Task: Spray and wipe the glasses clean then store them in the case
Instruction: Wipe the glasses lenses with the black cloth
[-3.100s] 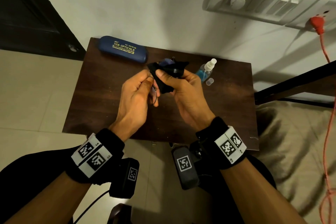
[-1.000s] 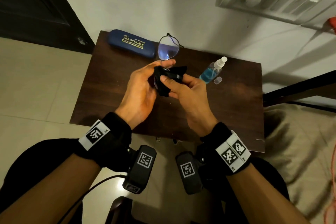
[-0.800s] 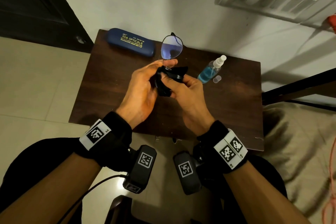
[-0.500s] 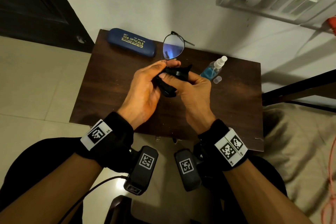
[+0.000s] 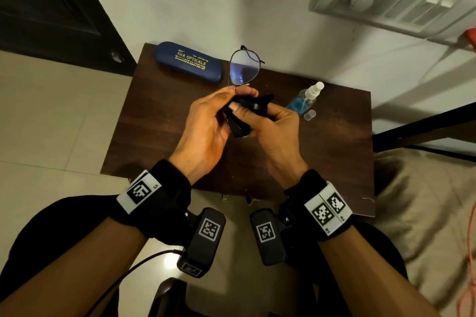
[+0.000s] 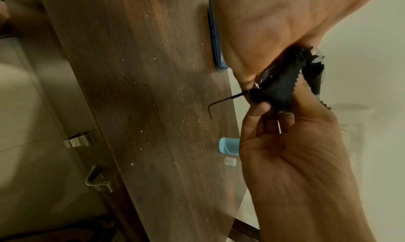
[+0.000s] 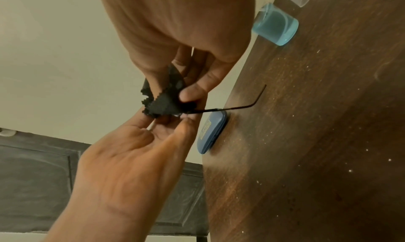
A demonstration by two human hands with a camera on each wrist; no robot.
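Observation:
Thin metal-framed glasses (image 5: 244,67) are held above the dark wooden table (image 5: 154,121), one lens standing up clear of the hands. My left hand (image 5: 235,92) pinches the frame just below that lens. A black cloth (image 5: 242,118) is folded over the other lens, and my right hand (image 5: 243,110) pinches it there between thumb and fingers. In the right wrist view the cloth (image 7: 166,98) hides that lens and a temple arm (image 7: 241,105) sticks out sideways. The blue glasses case (image 5: 189,62) lies closed at the table's far left.
A spray bottle (image 5: 305,99) of blue liquid stands at the table's far right with its clear cap (image 5: 309,114) beside it. The wall runs right behind the table. A bed (image 5: 425,201) lies to the right, a dark door (image 5: 51,2) at far left.
Three seconds ago the cloth covered the glasses lower down. One lens now stands clear above the hands and has tilted slightly over the last second while the right fingers work the cloth.

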